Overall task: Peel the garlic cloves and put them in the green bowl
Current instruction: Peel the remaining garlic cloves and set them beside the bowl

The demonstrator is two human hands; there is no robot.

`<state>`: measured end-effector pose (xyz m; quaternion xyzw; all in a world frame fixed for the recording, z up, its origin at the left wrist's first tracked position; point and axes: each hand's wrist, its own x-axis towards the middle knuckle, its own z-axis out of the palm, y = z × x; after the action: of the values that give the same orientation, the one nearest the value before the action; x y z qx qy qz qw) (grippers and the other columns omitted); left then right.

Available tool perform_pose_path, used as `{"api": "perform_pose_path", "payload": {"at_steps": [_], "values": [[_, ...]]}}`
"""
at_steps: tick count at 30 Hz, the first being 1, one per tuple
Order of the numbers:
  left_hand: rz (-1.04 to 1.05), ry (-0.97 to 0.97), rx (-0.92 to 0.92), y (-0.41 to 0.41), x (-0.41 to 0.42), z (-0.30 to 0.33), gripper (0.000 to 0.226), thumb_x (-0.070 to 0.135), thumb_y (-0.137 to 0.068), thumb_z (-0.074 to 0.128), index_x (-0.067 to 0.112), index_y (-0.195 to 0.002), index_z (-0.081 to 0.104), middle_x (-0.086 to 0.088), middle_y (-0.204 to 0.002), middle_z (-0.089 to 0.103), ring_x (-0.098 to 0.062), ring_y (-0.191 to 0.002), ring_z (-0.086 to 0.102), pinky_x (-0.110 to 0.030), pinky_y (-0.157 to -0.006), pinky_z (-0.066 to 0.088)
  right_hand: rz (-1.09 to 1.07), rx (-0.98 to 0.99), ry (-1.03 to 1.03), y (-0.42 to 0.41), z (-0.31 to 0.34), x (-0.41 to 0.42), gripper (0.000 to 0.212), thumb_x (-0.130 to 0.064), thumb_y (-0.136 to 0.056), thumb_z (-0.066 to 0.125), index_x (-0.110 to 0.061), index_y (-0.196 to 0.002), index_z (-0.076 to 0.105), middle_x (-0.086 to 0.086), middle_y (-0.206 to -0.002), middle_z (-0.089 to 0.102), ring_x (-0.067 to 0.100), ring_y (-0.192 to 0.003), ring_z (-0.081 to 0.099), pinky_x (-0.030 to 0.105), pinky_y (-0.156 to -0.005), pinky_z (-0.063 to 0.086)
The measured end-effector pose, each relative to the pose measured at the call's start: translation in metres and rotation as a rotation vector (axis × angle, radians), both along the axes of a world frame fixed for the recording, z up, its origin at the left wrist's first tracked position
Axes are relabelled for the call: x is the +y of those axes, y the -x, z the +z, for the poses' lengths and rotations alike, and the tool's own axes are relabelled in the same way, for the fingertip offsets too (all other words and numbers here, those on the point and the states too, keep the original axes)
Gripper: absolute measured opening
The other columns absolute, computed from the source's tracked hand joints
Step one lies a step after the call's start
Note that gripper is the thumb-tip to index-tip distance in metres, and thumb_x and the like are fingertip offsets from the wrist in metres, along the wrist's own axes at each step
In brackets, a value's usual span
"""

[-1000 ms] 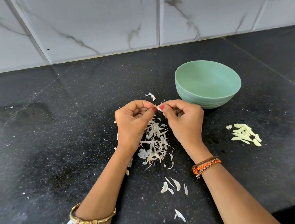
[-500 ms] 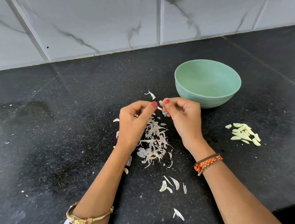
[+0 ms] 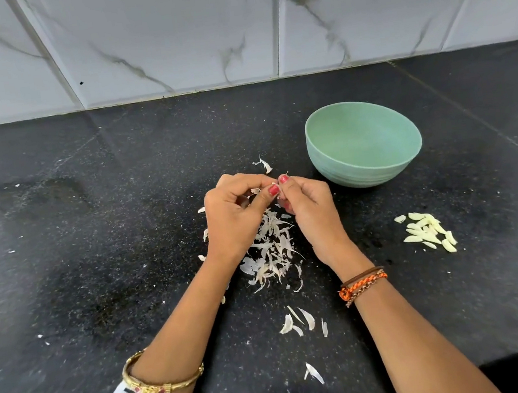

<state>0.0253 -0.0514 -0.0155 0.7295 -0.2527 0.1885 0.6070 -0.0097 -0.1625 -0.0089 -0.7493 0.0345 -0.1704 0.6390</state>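
My left hand (image 3: 234,219) and my right hand (image 3: 310,209) meet fingertip to fingertip above a heap of papery garlic skins (image 3: 272,250). Between the thumbs and forefingers they pinch a small garlic clove (image 3: 277,183), almost wholly hidden by the fingers. The green bowl (image 3: 364,144) stands upright just right of and beyond my right hand; its inside looks bare. A small cluster of pale peeled cloves (image 3: 428,232) lies on the counter to the right, in front of the bowl.
The black speckled counter (image 3: 98,281) runs back to a marble-tiled wall (image 3: 166,34). Loose skin flakes lie near the front (image 3: 299,322) and one beyond my hands (image 3: 265,164). The counter's front edge drops off at bottom right.
My hands briefly drew a little apart, then closed together again, fingertips touching. The bowl and the peeled cloves have not moved.
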Motion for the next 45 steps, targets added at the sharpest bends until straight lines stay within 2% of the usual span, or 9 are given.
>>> {"api": "perform_pose_path", "payload": {"at_steps": [2,5,10,15,21,25,30,40,45], "values": [[0.026,0.032,-0.011,0.002,-0.002,0.000,0.016,0.031,-0.075,0.065,0.029,-0.091,0.067,0.030,-0.074,0.065,-0.001,-0.074,0.055,-0.018,-0.070,0.042,0.030,0.018,-0.158,0.001,0.003,-0.002,0.039,-0.012,-0.096,0.047,-0.007,-0.058,0.053,-0.012,-0.048,0.046,-0.002,-0.048,0.040,0.011,-0.049,0.034],[0.009,0.172,0.122,0.004,-0.005,0.003,0.003,0.022,-0.075,0.070,0.021,-0.077,0.072,0.020,-0.073,0.068,-0.012,-0.075,0.059,-0.029,-0.070,0.049,0.034,-0.028,-0.186,0.002,0.005,-0.003,0.026,-0.007,-0.089,0.056,-0.015,-0.065,0.063,-0.015,-0.049,0.058,-0.005,-0.049,0.049,0.008,-0.052,0.040],[-0.018,0.298,0.345,0.000,0.000,0.004,0.018,0.003,-0.081,0.065,0.019,-0.076,0.069,0.012,-0.070,0.069,-0.020,-0.074,0.056,-0.031,-0.074,0.050,-0.116,-0.175,-0.082,0.002,0.003,-0.007,0.022,0.001,-0.078,0.068,-0.021,-0.075,0.070,-0.014,-0.066,0.067,-0.001,-0.065,0.061,0.014,-0.065,0.049],[-0.048,0.227,0.331,0.003,-0.003,0.006,0.021,-0.001,-0.084,0.061,0.017,-0.080,0.069,0.014,-0.071,0.069,-0.002,-0.069,0.057,-0.014,-0.068,0.046,-0.151,-0.263,0.211,0.000,-0.007,-0.004,0.015,-0.011,-0.080,0.067,-0.015,-0.094,0.072,-0.007,-0.077,0.067,0.005,-0.064,0.057,0.011,-0.058,0.042],[-0.059,0.234,0.302,0.007,-0.005,0.009,0.025,-0.005,-0.081,0.062,0.019,-0.084,0.067,0.016,-0.071,0.069,0.004,-0.070,0.061,-0.011,-0.069,0.047,-0.252,-0.357,0.440,-0.001,-0.011,-0.002,0.014,-0.021,-0.084,0.058,-0.013,-0.087,0.069,-0.004,-0.078,0.066,0.008,-0.061,0.053,0.021,-0.050,0.042],[-0.073,0.288,0.370,0.007,-0.005,0.010,0.022,-0.005,-0.080,0.064,0.015,-0.087,0.067,0.008,-0.072,0.068,-0.001,-0.070,0.062,-0.014,-0.071,0.050,-0.306,-0.382,0.563,0.001,-0.009,-0.003,0.017,-0.022,-0.086,0.054,-0.012,-0.087,0.068,-0.003,-0.078,0.065,0.005,-0.059,0.051,0.026,-0.050,0.044],[-0.057,0.270,0.393,0.005,-0.004,0.009,0.024,-0.008,-0.078,0.064,0.015,-0.075,0.069,0.011,-0.067,0.070,-0.004,-0.070,0.062,-0.020,-0.073,0.051,-0.331,-0.400,0.610,0.001,-0.008,-0.004,0.017,-0.021,-0.086,0.054,-0.012,-0.086,0.068,-0.002,-0.075,0.066,0.010,-0.058,0.055,0.032,-0.050,0.045],[-0.067,0.366,0.477,0.007,-0.005,0.013,0.026,-0.017,-0.075,0.060,0.008,-0.072,0.066,0.009,-0.058,0.067,0.002,-0.057,0.058,-0.013,-0.059,0.047,-0.295,-0.430,0.558,0.000,-0.009,-0.003,0.020,-0.022,-0.086,0.052,-0.010,-0.085,0.068,-0.002,-0.075,0.066,0.009,-0.057,0.054,0.029,-0.048,0.044],[-0.122,0.431,0.504,0.009,-0.004,0.016,0.023,-0.015,-0.076,0.061,0.008,-0.080,0.064,0.006,-0.058,0.066,0.000,-0.053,0.058,-0.012,-0.058,0.045,-0.254,-0.322,0.351,-0.001,-0.010,-0.003,0.014,-0.017,-0.085,0.057,-0.011,-0.087,0.069,-0.010,-0.076,0.065,0.002,-0.057,0.051,0.010,-0.055,0.035]]}}
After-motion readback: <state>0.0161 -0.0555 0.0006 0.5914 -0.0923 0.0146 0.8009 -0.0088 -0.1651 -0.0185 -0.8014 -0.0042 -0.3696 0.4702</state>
